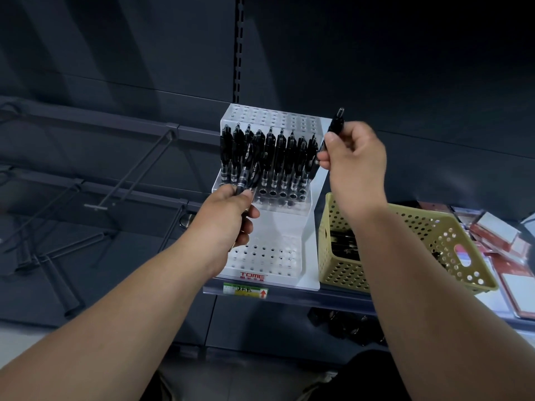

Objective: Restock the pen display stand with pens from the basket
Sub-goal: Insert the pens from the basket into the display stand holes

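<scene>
We record the left hand [228, 215] gripping spare pens [246, 175] against the display stand [289, 224], at its middle tier. The right hand [351, 166] pinches a single pen [333, 131] at the stand's upper right edge. The basket [434, 235] sits right of the stand.

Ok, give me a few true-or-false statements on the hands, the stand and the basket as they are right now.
1. The right hand holds a single pen. True.
2. The left hand is empty. False: it grips black pens.
3. The stand's lowest tier is full. False: its holes are empty.
4. The basket sits right of the stand. True.
</scene>
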The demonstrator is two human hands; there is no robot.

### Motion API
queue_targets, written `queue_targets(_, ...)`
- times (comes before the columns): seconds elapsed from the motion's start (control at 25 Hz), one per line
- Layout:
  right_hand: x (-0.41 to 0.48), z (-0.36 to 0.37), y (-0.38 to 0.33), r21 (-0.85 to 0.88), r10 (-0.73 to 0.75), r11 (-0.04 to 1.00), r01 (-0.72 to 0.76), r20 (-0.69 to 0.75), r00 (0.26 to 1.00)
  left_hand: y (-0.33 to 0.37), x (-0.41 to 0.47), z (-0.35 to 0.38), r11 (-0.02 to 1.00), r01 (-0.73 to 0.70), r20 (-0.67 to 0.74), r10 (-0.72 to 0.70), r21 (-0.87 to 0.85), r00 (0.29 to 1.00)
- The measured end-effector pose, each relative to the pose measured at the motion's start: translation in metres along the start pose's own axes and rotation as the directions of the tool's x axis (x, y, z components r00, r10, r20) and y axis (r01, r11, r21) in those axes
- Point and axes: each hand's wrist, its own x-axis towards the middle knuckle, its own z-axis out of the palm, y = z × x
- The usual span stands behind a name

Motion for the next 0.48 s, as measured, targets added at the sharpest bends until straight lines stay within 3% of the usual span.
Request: queue_targets(0.48,0.007,0.012,0.039,-0.121,0.107,0.988,-0.097,0.073,0.992,0.0,0.005,0.004,0.999,-0.028,0.016,0.028,0.038,0.999)
